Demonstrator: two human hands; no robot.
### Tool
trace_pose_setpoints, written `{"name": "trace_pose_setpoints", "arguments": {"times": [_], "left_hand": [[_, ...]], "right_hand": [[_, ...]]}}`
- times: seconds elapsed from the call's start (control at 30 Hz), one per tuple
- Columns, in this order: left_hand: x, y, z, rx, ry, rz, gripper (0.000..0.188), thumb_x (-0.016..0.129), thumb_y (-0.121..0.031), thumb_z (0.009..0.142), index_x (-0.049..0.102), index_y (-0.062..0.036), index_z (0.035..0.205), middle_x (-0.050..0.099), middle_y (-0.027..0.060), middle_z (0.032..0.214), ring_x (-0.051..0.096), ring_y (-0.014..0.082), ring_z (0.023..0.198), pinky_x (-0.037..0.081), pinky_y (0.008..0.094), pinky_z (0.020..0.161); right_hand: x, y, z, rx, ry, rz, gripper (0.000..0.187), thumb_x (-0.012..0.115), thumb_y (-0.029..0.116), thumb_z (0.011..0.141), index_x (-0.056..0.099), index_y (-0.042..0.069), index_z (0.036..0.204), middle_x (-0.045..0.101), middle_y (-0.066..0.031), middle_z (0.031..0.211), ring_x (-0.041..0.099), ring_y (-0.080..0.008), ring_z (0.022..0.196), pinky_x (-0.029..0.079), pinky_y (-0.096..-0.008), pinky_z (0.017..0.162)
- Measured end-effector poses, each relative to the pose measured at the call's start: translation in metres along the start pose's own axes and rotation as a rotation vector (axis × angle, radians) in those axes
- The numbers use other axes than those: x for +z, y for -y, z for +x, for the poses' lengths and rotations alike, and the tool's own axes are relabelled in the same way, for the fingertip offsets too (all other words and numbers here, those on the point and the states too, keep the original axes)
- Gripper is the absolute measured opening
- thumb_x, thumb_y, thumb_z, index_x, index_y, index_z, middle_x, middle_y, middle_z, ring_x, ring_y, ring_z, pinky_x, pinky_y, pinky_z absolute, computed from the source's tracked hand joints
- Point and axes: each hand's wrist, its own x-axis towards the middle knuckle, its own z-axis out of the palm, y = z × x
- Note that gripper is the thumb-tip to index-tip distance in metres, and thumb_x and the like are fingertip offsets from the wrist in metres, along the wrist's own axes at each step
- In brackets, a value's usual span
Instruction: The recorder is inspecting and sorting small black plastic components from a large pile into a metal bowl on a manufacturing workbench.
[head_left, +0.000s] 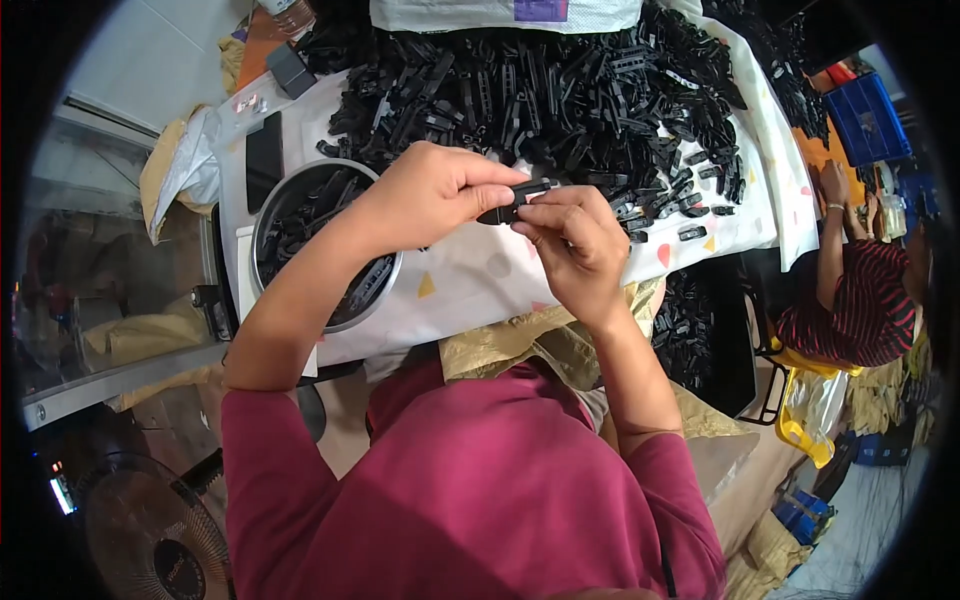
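Between my two hands, above the near part of the table, is a small black plastic part (507, 212). My left hand (430, 195) pinches it from the left with thumb and fingertips. My right hand (580, 245) grips its other end, thumb and fingers closed around it. The fingers cover much of the part, so its exact kind is hidden. Below my left forearm stands a round metal pot (262, 262) partly filled with similar black parts. Beyond my hands lies a large heap of black plastic parts (500, 90).
A patterned white cloth (440, 320) covers the table. A dark phone (265, 160) lies at the left. Several loose parts (692, 232) sit right of the heap. A black bin (715, 345) of parts stands below the right edge. Another person (855, 300) works at far right, near a blue crate (866, 120).
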Motion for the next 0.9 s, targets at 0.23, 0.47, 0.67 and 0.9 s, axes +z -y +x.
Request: {"name": "trace_pose_setpoints", "arguments": {"times": [0.23,0.47,0.67,0.9], "left_hand": [[0.012,0.001,-0.021,0.335,-0.073,0.515,0.04,0.069,-0.015,0.069,0.059,-0.0039,0.106,0.062,0.0121,0.085,0.059,0.0295,0.077,0.047,0.0361,0.069],[0.024,0.029,-0.002,0.297,0.038,0.521,0.034,0.068,-0.016,0.071,0.06,-0.0038,0.102,0.063,0.0131,0.09,0.061,0.0292,0.082,0.047,0.0362,0.071],[0.024,0.03,0.014,0.239,0.043,0.313,0.036,0.071,-0.014,0.069,0.058,-0.0032,0.1,0.064,0.0123,0.087,0.063,0.0259,0.083,0.048,0.0321,0.072],[0.006,0.068,0.044,0.01,-0.362,0.286,0.03,0.067,-0.018,0.073,0.057,-0.0043,0.098,0.059,0.0125,0.101,0.06,0.0268,0.09,0.046,0.0341,0.077]], "right_hand": [[0.009,0.007,-0.011,0.177,-0.011,0.014,0.032,0.072,-0.001,0.068,0.058,0.0,0.097,0.056,-0.0101,0.093,0.059,-0.0198,0.074,0.053,-0.0253,0.062],[0.012,-0.017,-0.037,0.403,0.24,-0.148,0.039,0.073,0.014,0.071,0.055,0.001,0.104,0.056,-0.0131,0.098,0.061,-0.0224,0.079,0.052,-0.029,0.066],[-0.008,-0.024,-0.035,0.481,0.126,-0.013,0.069,0.075,0.023,0.068,0.043,0.002,0.126,0.056,-0.0137,0.11,0.058,-0.0201,0.091,0.051,-0.0303,0.071],[-0.012,-0.044,-0.055,0.43,0.387,-0.659,0.034,0.066,0.028,0.072,0.06,0.001,0.093,0.059,-0.0123,0.08,0.06,-0.0317,0.07,0.048,-0.0358,0.059]]}}
